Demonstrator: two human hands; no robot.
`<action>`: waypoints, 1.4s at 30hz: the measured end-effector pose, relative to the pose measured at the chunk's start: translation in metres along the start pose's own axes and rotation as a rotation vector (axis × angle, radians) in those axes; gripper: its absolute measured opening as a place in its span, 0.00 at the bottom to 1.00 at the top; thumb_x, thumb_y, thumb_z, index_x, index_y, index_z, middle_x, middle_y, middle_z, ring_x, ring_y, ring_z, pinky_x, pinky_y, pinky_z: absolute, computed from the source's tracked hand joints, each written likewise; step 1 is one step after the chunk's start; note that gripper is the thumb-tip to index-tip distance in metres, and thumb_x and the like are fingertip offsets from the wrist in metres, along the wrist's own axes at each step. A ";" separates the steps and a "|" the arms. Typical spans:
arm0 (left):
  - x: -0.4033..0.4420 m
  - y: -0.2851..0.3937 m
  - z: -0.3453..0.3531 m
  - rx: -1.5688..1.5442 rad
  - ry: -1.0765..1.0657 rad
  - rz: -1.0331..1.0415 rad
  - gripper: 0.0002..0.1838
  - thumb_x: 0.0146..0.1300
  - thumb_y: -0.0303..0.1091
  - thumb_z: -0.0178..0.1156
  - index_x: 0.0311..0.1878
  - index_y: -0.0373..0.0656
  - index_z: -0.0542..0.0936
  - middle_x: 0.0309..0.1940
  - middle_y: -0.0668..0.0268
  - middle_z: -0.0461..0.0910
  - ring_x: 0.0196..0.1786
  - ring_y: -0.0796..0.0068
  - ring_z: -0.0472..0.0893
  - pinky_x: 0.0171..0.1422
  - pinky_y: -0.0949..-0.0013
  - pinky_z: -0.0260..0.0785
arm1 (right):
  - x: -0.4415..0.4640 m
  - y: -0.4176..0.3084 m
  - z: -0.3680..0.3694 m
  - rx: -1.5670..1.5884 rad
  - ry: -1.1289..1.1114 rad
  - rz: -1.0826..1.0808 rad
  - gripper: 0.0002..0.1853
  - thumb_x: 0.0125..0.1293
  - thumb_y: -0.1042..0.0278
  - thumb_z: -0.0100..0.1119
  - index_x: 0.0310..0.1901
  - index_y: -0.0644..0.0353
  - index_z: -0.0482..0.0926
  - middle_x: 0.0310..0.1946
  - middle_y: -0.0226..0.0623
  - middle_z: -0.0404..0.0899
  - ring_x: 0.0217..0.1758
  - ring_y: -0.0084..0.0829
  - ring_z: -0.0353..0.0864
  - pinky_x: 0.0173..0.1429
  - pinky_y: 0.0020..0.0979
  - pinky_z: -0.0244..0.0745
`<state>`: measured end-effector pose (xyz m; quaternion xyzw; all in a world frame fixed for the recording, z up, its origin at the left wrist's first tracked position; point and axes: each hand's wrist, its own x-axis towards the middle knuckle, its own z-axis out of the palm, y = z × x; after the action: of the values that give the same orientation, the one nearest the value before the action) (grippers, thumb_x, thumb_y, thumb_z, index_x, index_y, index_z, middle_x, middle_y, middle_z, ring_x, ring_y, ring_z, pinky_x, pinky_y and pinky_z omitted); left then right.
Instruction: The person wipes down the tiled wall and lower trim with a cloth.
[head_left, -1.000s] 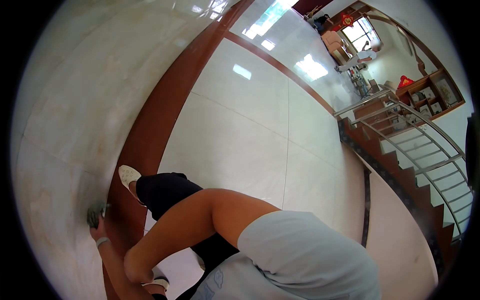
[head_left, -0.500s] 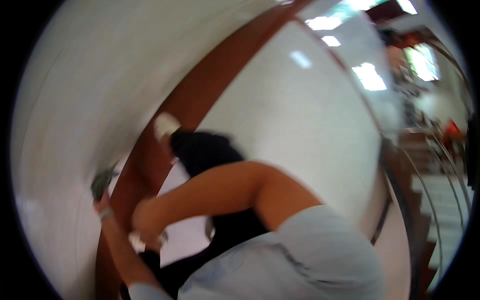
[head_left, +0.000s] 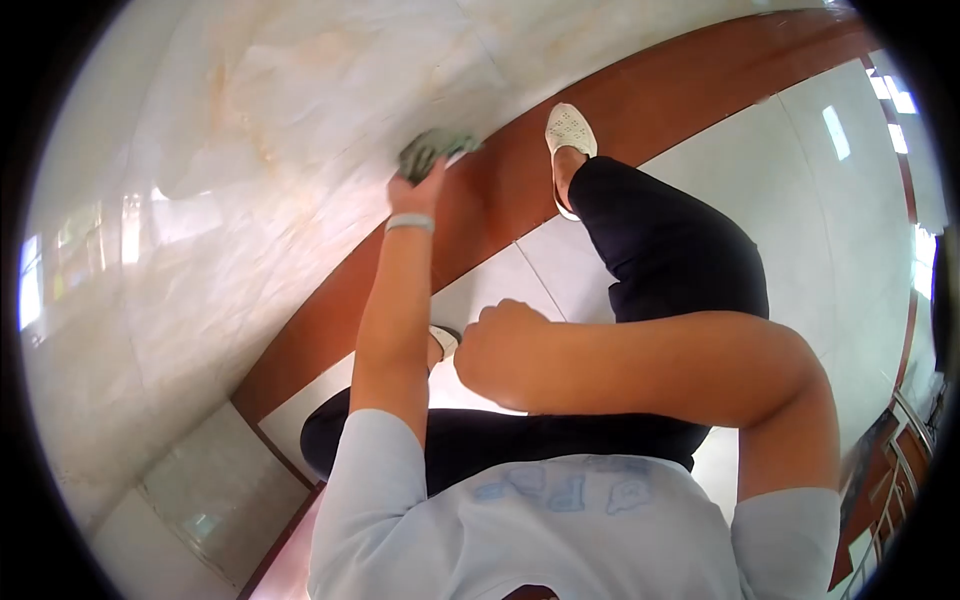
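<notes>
My left hand [head_left: 418,190] is closed around a crumpled grey-green cloth [head_left: 425,155]. The cloth lies against the glossy marble-patterned wall [head_left: 290,130], just above the brown baseboard band. A pale band circles my left wrist. Bent across in front of my body, my right arm ends in a fist, my right hand [head_left: 505,355], held over my dark-trousered legs. Nothing sticks out of that fist, and it touches neither cloth nor wall.
A reddish-brown band [head_left: 640,90] runs along the foot of the wall. My feet, in white perforated shoes [head_left: 572,128], stand beside it on pale floor tiles [head_left: 800,190]. Metal railings [head_left: 890,500] and brown steps show at the lower right.
The view has swung and sharpened, so wall and band sit differently in it. My left hand, with the cloth, appears farther up and right; my right fist stays in front of me.
</notes>
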<state>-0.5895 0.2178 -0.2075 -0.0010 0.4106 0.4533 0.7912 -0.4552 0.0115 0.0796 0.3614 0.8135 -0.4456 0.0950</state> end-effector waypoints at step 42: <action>0.027 -0.027 0.050 -0.220 0.167 -0.034 0.16 0.63 0.28 0.43 0.50 0.41 0.77 0.51 0.57 0.77 0.56 0.60 0.74 0.63 0.54 0.64 | -0.019 0.015 -0.025 -0.020 0.150 -0.009 0.09 0.59 0.73 0.54 0.39 0.62 0.82 0.32 0.41 0.81 0.39 0.38 0.80 0.40 0.37 0.73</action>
<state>-0.5305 0.2398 -0.2017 -0.1324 0.4230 0.4804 0.7568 -0.4269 0.0271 0.0936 0.3893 0.8244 -0.4095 0.0353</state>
